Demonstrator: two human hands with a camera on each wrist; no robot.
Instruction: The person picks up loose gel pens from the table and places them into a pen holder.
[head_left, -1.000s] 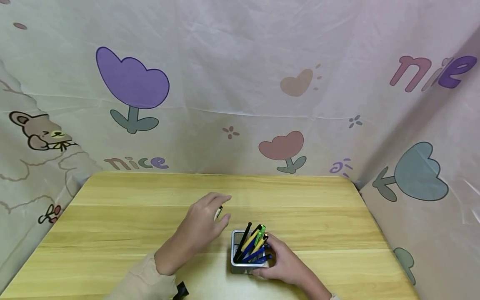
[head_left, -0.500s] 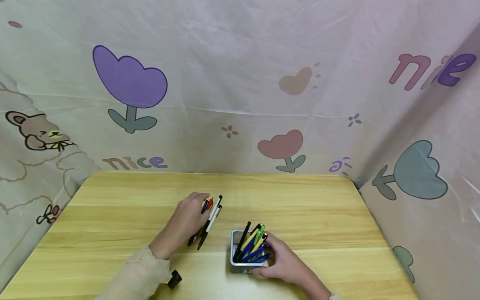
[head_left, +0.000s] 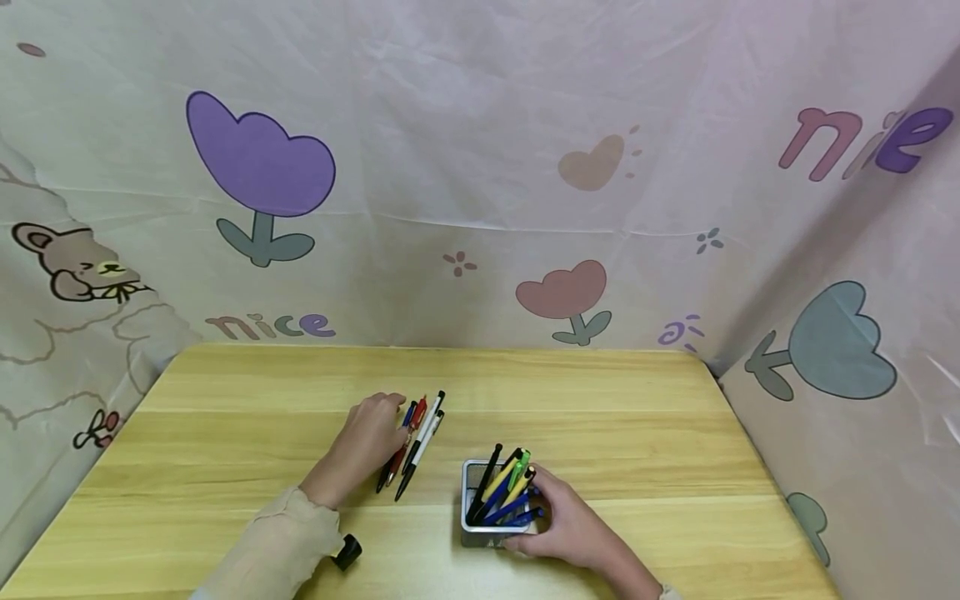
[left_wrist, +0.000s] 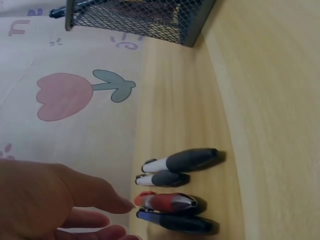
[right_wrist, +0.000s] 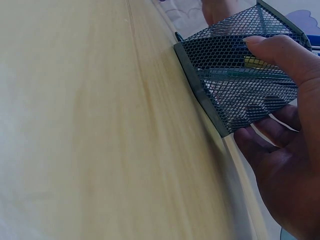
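Several pens lie side by side on the table: a red pen (left_wrist: 167, 202), a blue-and-black pen (left_wrist: 175, 222) and two white-and-black pens (head_left: 425, 442). My left hand (head_left: 363, 446) is at their left side, thumb stretched toward the red and blue ones; contact cannot be told. Its other fingers are loosely bent around nothing visible. My right hand (head_left: 566, 525) grips a square metal mesh pen holder (right_wrist: 235, 75), thumb on one side and fingers on another. Inside it stand several pens: black, yellow, blue and green (head_left: 517, 473).
The wood-grain table (head_left: 637, 450) reaches back to a printed cloth (head_left: 420, 167), which also hangs at both sides. Beside the left sleeve (head_left: 277, 533) sits a small black object (head_left: 347, 552).
My left hand has drawn back to the left and down from above the pens, uncovering them, and its fingers have bent in. The right hand and pen holder have stayed put.
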